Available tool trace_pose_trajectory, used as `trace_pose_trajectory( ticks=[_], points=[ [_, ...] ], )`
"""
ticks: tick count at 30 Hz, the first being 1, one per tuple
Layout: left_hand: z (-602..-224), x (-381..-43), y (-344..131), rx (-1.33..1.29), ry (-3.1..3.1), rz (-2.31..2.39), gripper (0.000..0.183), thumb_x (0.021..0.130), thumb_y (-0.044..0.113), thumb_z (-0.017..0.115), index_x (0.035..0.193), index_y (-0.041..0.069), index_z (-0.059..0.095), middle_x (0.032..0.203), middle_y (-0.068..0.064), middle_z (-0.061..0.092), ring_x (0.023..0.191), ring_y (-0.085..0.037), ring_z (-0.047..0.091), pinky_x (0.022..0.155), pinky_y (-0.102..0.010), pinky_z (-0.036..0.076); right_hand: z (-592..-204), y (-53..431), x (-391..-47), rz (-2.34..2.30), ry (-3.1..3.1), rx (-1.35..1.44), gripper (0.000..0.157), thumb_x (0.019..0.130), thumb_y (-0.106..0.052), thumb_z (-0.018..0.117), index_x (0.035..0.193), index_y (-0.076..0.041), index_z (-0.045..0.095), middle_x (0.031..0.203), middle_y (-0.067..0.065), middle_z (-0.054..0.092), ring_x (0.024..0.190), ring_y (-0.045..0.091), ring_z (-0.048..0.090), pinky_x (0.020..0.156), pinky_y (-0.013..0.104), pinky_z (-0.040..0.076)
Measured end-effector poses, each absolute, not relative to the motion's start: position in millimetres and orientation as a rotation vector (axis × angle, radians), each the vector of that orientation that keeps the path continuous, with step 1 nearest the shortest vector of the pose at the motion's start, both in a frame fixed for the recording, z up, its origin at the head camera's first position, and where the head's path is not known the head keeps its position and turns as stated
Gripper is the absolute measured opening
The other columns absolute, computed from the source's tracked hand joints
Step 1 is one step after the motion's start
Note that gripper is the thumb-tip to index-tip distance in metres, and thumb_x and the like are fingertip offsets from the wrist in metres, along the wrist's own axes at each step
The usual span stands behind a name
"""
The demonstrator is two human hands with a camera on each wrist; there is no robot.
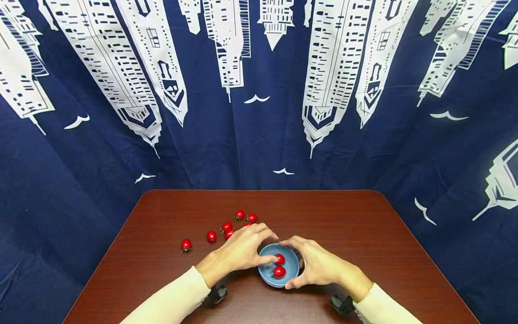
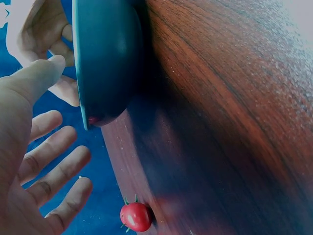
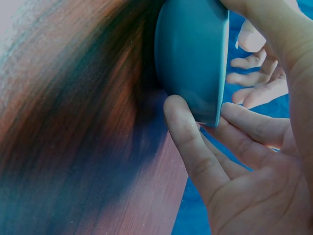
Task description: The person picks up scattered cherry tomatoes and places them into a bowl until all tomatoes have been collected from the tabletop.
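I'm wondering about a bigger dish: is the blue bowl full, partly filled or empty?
Partly filled: two cherry tomatoes lie in the blue bowl, with its bare inside showing around them.

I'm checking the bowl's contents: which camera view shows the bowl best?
The head view: it looks down into the bowl, revealing two tomatoes. Both wrist views show mainly its outer side, cut off at the top edge.

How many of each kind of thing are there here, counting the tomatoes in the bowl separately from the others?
Blue bowl: 1
Red tomatoes in the bowl: 2
Loose tomatoes on the table: 7 visible
Total: 10 visible; the left hand could be hiding more.
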State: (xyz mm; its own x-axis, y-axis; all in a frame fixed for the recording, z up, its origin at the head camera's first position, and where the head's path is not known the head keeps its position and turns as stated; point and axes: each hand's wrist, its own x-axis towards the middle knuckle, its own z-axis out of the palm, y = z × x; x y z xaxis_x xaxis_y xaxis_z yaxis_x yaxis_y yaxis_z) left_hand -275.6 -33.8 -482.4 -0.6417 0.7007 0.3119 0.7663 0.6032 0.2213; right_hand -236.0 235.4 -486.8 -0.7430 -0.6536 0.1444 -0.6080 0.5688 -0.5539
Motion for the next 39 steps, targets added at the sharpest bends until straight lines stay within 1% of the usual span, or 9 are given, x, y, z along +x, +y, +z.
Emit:
trace_pose_trajectory(
  ticks=[4, 7, 10, 13, 18, 22, 28, 34, 39],
  points=[
    [-482, -275, -35, -1.211, -2.623, -0.497, 0.059, 0.088, 0.063, 0.081, 0.134, 0.027, 0.07, 0.129, 0.011, 0.068, 0.112, -0.009, 0.069, 0.097, -0.033, 0.06, -488, 236, -237, -0.907, 2.715, -1.081, 0.098, 0.074, -0.054, 0.096, 0.148, -0.006, 0.054, 0.132, 0.0, 0.065, 0.079, 0.004, 0.07, 0.075, 0.02, 0.06],
    [-482, -276, -35, -1.205, -2.622, -0.5, 0.061, 0.088, 0.063, 0.081, 0.136, 0.027, 0.07, 0.13, 0.011, 0.067, 0.113, -0.009, 0.068, 0.095, -0.033, 0.061, -487, 236, -237, -0.91, 2.708, -1.062, 0.099, 0.073, -0.055, 0.096, 0.149, -0.007, 0.054, 0.132, -0.001, 0.065, 0.08, 0.004, 0.069, 0.075, 0.02, 0.06],
    [-482, -275, -36, -1.184, -2.636, -0.499, 0.062, 0.087, 0.065, 0.08, 0.137, 0.029, 0.069, 0.132, 0.011, 0.066, 0.114, -0.009, 0.068, 0.096, -0.036, 0.06, -487, 235, -237, -0.918, 2.695, -1.044, 0.098, 0.074, -0.056, 0.095, 0.149, -0.008, 0.054, 0.131, 0.0, 0.065, 0.081, 0.004, 0.069, 0.075, 0.02, 0.06],
    [-481, -276, -38, -1.154, -2.652, -0.501, 0.062, 0.087, 0.065, 0.08, 0.138, 0.032, 0.067, 0.133, 0.011, 0.066, 0.117, -0.009, 0.067, 0.098, -0.039, 0.059, -488, 235, -237, -0.921, 2.695, -1.039, 0.098, 0.074, -0.057, 0.095, 0.149, -0.008, 0.055, 0.131, 0.0, 0.065, 0.086, 0.005, 0.069, 0.076, 0.021, 0.06],
    [-480, -276, -45, -1.127, -2.664, -0.509, 0.061, 0.088, 0.065, 0.08, 0.138, 0.033, 0.067, 0.135, 0.012, 0.065, 0.121, -0.008, 0.066, 0.102, -0.043, 0.057, -490, 235, -237, -0.928, 2.698, -1.053, 0.097, 0.074, -0.055, 0.096, 0.148, -0.008, 0.055, 0.131, -0.001, 0.065, 0.094, 0.007, 0.069, 0.077, 0.02, 0.06],
    [-478, -277, -53, -1.099, -2.661, -0.519, 0.062, 0.087, 0.067, 0.08, 0.138, 0.034, 0.067, 0.134, 0.012, 0.065, 0.118, -0.009, 0.067, 0.102, -0.043, 0.057, -491, 235, -237, -0.942, 2.691, -1.063, 0.096, 0.074, -0.054, 0.096, 0.148, -0.007, 0.055, 0.132, 0.0, 0.065, 0.089, 0.006, 0.07, 0.076, 0.021, 0.061],
    [-477, -278, -73, -1.029, -2.655, -0.543, 0.061, 0.085, 0.066, 0.081, 0.136, 0.034, 0.068, 0.134, 0.012, 0.066, 0.116, -0.011, 0.068, 0.099, -0.043, 0.058, -491, 235, -237, -0.938, 2.711, -1.079, 0.096, 0.074, -0.052, 0.097, 0.148, -0.007, 0.056, 0.134, 0.0, 0.066, 0.096, 0.007, 0.069, 0.078, 0.02, 0.061],
    [-477, -278, -97, -0.933, -2.673, -0.573, 0.058, 0.084, 0.063, 0.085, 0.133, 0.036, 0.069, 0.134, 0.013, 0.066, 0.121, -0.015, 0.067, 0.105, -0.048, 0.055, -489, 235, -236, -0.94, 2.714, -1.083, 0.095, 0.073, -0.051, 0.098, 0.147, -0.008, 0.057, 0.133, 0.001, 0.066, 0.09, 0.007, 0.069, 0.077, 0.02, 0.061],
    [-476, -278, -119, -0.878, -2.668, -0.578, 0.057, 0.083, 0.059, 0.087, 0.132, 0.036, 0.07, 0.127, 0.013, 0.068, 0.118, -0.014, 0.068, 0.102, -0.047, 0.055, -488, 235, -235, -0.952, 2.703, -1.067, 0.095, 0.073, -0.049, 0.098, 0.147, -0.007, 0.056, 0.133, 0.002, 0.066, 0.083, 0.006, 0.069, 0.076, 0.021, 0.061]
  ],
)
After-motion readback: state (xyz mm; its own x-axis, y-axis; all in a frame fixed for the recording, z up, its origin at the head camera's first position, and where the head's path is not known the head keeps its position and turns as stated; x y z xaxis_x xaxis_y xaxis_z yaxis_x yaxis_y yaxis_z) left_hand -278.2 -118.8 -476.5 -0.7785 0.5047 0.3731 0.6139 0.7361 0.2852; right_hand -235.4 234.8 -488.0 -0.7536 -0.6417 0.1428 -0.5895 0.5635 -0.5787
